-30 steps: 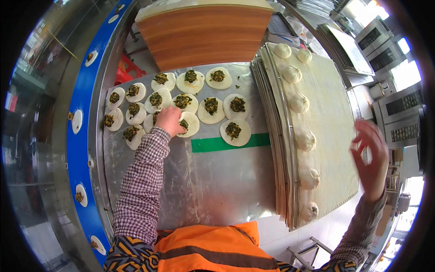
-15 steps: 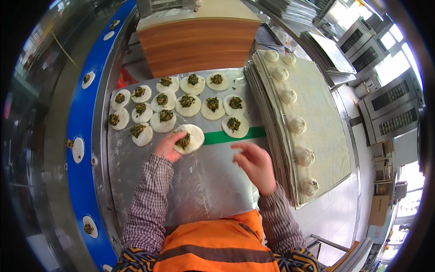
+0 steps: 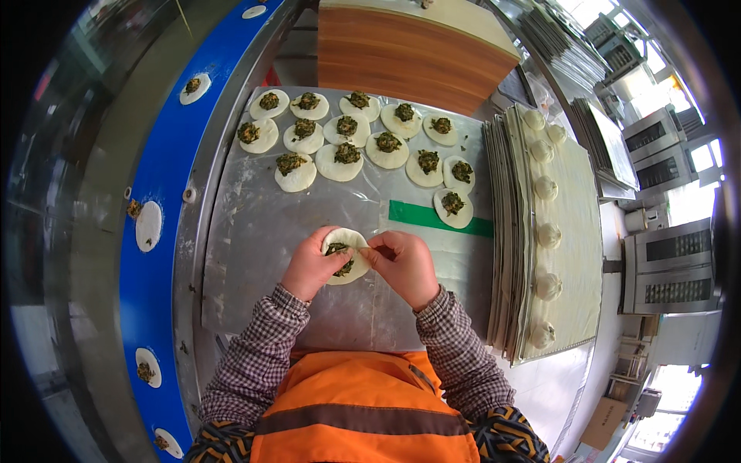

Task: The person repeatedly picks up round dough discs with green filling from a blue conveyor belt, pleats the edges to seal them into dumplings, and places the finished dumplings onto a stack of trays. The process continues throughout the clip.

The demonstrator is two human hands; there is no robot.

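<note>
Left hand point(image 3: 309, 266) pinches dough point(image 3: 358, 268) at one side, thumb over filling point(image 3: 337, 248), seemingly keeping it in, while right hand point(image 3: 405, 266) pinches opposite rim.

A: Where do most dough rounds point(image 3: 296, 180) lie?
B: On the far part of the table point(image 3: 255, 255), filling point(image 3: 452, 203) atop each.
A: And either side?
B: Belt point(image 3: 147, 297) on the left; tray stack point(image 3: 511, 255) on the right, buns point(image 3: 549, 235) on top.
</note>
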